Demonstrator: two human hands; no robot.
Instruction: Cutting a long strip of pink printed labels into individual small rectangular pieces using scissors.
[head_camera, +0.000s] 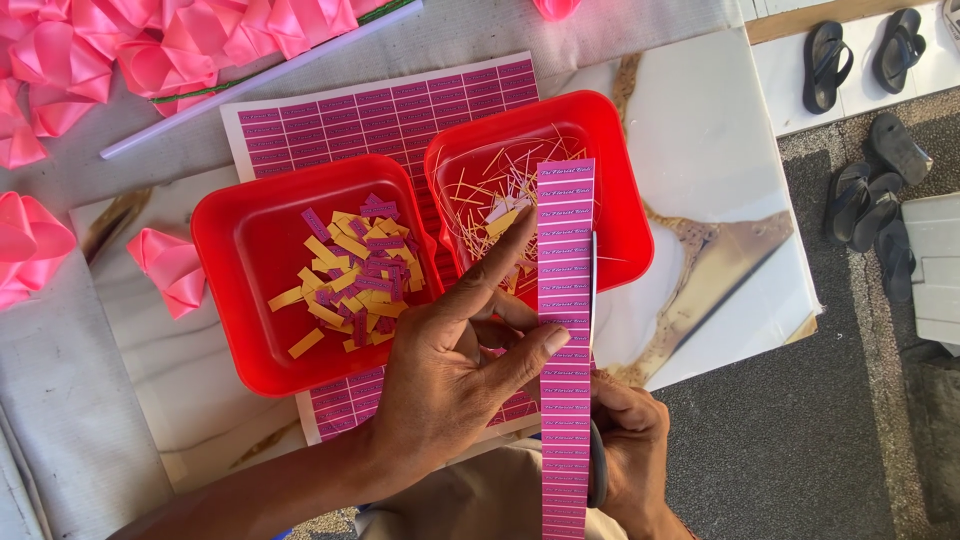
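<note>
Left hand (450, 370) pinches glossy pink label strip (565, 330); right hand (625, 450) grips scissors (596, 440) (blade along strip edge).

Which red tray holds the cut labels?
The left red tray: it holds a pile of cut purple and yellow labels. The right red tray holds mostly thin trimmings.

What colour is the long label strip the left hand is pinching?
Pink-magenta, ruled with thin white lines, seen in the head view: the label strip in the left hand.
</note>
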